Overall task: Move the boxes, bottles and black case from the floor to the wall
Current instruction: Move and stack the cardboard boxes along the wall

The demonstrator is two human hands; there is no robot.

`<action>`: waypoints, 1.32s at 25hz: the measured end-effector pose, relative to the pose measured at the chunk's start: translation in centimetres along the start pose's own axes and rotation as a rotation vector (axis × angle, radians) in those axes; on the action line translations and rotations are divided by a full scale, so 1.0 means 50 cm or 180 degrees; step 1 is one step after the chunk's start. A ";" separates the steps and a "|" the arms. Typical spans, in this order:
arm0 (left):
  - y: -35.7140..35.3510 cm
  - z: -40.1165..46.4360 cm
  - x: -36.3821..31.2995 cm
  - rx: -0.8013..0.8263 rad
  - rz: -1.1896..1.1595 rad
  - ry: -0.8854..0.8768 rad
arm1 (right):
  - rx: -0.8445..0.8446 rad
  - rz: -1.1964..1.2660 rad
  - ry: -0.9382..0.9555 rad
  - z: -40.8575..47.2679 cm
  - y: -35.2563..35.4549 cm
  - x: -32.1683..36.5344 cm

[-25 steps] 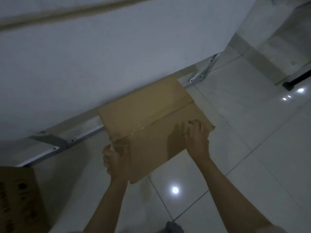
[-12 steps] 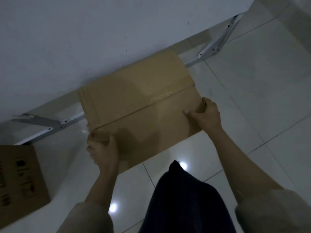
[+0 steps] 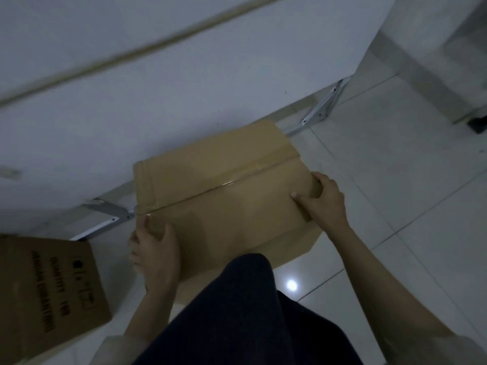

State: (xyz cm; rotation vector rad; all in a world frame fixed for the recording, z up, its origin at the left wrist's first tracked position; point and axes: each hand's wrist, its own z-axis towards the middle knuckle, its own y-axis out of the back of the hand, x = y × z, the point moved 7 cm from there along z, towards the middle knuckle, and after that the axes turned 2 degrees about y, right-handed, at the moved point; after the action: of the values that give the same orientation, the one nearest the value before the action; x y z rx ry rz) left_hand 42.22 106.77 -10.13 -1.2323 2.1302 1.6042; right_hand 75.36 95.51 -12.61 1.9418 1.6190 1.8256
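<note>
While both hands grip it, the plain cardboard box [image 3: 224, 196] is seen at the centre of the view, its far edge at or just beside the white wall [image 3: 158, 88]; contact cannot be confirmed. Its long axis, marked by the taped seam, runs from 8 o'clock to 2 o'clock, parallel to the wall's base. The left hand [image 3: 154, 248] is closed over the near-left corner, and the right hand [image 3: 324, 198] is clasped around the right edge. A second, printed box [image 3: 50, 288] is seen on the tiled floor [image 3: 395, 193] at 8 o'clock, apart from the first.
</note>
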 end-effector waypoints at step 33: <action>1.534 -0.482 -0.085 -0.1057 -0.1914 -0.2033 | -0.0630 0.1249 0.2277 -1.197 0.438 1.018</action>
State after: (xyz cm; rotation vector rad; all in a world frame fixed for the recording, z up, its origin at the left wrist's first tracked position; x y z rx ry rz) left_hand -2.39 92.65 55.38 -1.0869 1.0212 1.7655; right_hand 33.44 83.48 56.34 1.7038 1.1155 2.9542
